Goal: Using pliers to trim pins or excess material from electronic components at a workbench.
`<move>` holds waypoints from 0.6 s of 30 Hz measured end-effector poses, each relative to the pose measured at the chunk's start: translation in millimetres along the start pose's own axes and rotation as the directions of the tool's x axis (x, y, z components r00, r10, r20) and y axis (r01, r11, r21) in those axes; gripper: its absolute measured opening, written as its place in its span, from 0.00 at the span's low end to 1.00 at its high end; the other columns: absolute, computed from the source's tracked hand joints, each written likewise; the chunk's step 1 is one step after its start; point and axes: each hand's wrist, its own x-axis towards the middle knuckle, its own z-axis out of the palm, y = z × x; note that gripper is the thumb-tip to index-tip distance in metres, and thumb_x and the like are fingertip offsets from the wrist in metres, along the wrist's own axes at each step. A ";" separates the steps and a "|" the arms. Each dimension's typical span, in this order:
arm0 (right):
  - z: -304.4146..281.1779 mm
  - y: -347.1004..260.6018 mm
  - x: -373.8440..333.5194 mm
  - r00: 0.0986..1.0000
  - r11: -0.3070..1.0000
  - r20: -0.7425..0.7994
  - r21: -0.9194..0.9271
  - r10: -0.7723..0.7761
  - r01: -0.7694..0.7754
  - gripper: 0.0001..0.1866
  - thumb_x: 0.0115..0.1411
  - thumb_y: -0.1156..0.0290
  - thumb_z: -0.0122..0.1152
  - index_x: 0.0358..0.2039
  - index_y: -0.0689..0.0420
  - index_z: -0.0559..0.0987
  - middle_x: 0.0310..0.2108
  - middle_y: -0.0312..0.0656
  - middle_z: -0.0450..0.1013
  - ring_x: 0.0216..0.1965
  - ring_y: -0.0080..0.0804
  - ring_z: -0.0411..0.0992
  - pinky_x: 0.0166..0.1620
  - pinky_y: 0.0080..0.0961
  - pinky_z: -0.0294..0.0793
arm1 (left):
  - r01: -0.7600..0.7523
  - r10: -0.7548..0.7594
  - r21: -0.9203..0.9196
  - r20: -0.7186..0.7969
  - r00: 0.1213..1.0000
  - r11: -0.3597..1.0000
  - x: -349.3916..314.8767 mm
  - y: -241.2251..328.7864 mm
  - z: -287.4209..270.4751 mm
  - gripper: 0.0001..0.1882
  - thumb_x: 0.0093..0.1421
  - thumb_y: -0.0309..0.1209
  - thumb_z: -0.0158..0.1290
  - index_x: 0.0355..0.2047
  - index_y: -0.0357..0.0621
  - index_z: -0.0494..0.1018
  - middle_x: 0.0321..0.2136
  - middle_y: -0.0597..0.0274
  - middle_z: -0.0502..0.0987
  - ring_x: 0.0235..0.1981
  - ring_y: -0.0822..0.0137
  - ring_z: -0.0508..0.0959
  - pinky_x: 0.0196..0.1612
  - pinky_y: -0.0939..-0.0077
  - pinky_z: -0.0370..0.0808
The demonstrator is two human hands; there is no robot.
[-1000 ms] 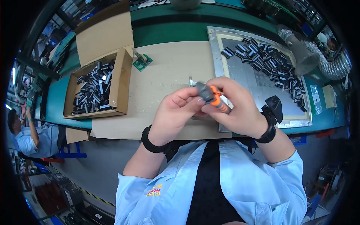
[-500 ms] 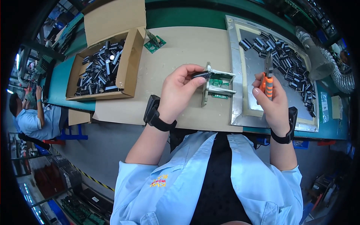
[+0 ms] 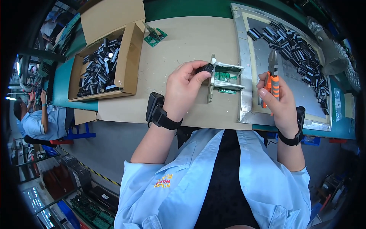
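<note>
"While the left hand (image 3: 183,87) pinches a rounded black cylinder (image 3: 205,69) just left of the metal-walled green board (image 3: 225,77), what's right of that board?"

"The right hand (image 3: 281,100), gripping metal-nosed, orange-handled pliers (image 3: 275,84)."

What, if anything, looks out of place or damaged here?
Only minor untidiness: the black cylinders inside the metal frame lie jumbled at many angles rather than in rows. Nothing looks clearly damaged.
</note>
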 end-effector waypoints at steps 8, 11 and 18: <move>2.8 -16.0 -3.7 0.987 0.983 0.126 0.141 0.103 -0.120 0.24 0.57 0.63 0.57 0.50 0.64 0.68 0.38 0.38 0.70 0.38 0.23 0.69 0.44 0.20 0.68 | -0.149 0.156 0.107 -0.064 0.986 0.983 -0.9 -15.5 0.9 0.10 0.57 0.22 0.52 0.40 0.34 0.72 0.30 0.58 0.77 0.32 0.69 0.78 0.36 0.78 0.74; 4.2 -20.9 -6.5 0.974 0.952 0.180 0.249 0.134 -0.177 0.22 0.58 0.65 0.58 0.50 0.63 0.69 0.37 0.36 0.70 0.37 0.20 0.68 0.43 0.17 0.67 | -0.239 0.248 0.271 -0.002 0.969 0.933 -0.5 -11.9 -0.3 0.09 0.57 0.22 0.51 0.40 0.35 0.72 0.30 0.55 0.76 0.31 0.65 0.78 0.35 0.76 0.74; 21.9 -22.9 -0.6 0.847 0.903 0.353 0.011 0.398 -0.429 0.20 0.60 0.63 0.53 0.49 0.64 0.69 0.34 0.37 0.71 0.37 0.25 0.71 0.41 0.22 0.70 | -0.268 0.272 0.364 0.041 0.961 0.892 1.5 -12.2 -0.9 0.10 0.55 0.21 0.50 0.39 0.37 0.71 0.31 0.54 0.76 0.32 0.57 0.76 0.36 0.69 0.73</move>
